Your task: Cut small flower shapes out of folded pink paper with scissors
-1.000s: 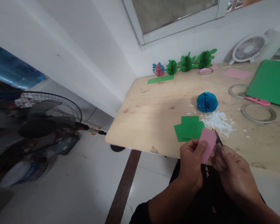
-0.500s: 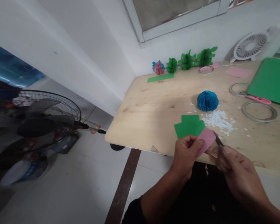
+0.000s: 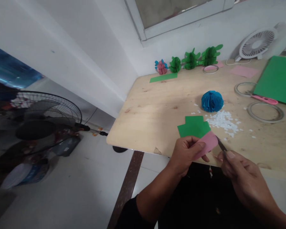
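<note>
at the bench's [image 3: 143, 121] near edge, pink paper [image 3: 207, 143] beside scissors [image 3: 222, 146]

the left hand [image 3: 184, 154] pinches the paper, thumb on top, fingers beneath; the right hand [image 3: 240, 173] is closed around the scissors, their tip close to the paper's far end, contact unclear. the piece should be very light, flexible and easy to crease or tear, probably not slippery; a flat pinch near the end away from the blades seems best. it looks plain, matte and oblong, with a rounded far corner; layers can't be counted.
</note>
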`<move>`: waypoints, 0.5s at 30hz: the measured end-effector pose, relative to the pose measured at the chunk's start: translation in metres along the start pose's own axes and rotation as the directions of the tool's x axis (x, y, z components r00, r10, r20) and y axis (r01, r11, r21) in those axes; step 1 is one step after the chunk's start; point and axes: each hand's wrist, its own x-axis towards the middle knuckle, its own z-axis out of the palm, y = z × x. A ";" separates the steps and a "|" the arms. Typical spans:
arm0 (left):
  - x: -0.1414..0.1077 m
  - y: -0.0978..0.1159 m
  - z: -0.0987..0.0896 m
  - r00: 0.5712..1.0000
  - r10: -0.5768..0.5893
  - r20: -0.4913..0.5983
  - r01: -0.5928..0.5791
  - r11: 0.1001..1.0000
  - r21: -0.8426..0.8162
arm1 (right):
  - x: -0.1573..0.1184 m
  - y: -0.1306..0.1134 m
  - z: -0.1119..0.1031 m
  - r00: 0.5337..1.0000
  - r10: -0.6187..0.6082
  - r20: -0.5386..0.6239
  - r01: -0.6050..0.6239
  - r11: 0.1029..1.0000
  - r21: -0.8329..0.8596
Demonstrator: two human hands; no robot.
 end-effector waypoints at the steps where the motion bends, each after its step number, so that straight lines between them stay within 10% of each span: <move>1: 0.000 0.001 -0.001 1.000 -0.005 0.006 0.005 1.000 0.014 | 0.000 0.001 -0.001 1.000 -0.004 0.002 0.004 1.000 -0.005; 15: 0.005 0.014 -0.015 0.993 -0.047 0.111 0.024 0.980 0.198 | -0.002 0.008 -0.007 1.000 -0.007 -0.016 0.006 0.999 -0.033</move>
